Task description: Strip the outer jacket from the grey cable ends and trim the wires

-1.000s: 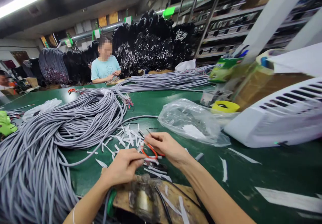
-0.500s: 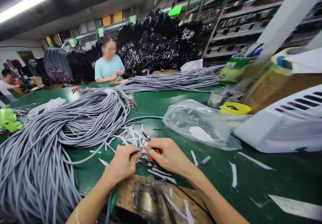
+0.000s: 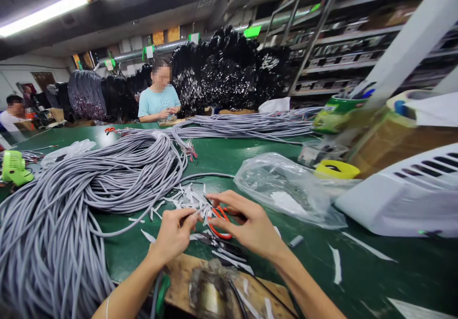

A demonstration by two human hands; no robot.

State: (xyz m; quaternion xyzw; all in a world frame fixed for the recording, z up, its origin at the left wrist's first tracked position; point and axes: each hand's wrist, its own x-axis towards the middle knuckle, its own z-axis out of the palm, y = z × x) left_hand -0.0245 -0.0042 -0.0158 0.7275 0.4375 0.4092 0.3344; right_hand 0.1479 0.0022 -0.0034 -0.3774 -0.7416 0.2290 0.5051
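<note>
My left hand is closed in a pinch, thumb against forefinger, on the end of a grey cable. Only a short tip of that cable shows past the fingers. To its right, my right hand is open, with thumb and forefinger spread and nothing seen between them. Orange-handled scissors lie just behind the right fingertips, partly covered by them. White strips are scattered on the green table beyond both hands. Below the hands sits a wooden block carrying a worn metal fixture.
A large heap of grey cables fills the left side. On the right are a clear plastic bag, a yellow tape roll and a white vented machine. Across the green table a person works.
My right hand has come away from the cable tip, its fingers now spread apart. The left hand keeps its pinch and has shifted slightly left. The camera view has tilted up a little.
</note>
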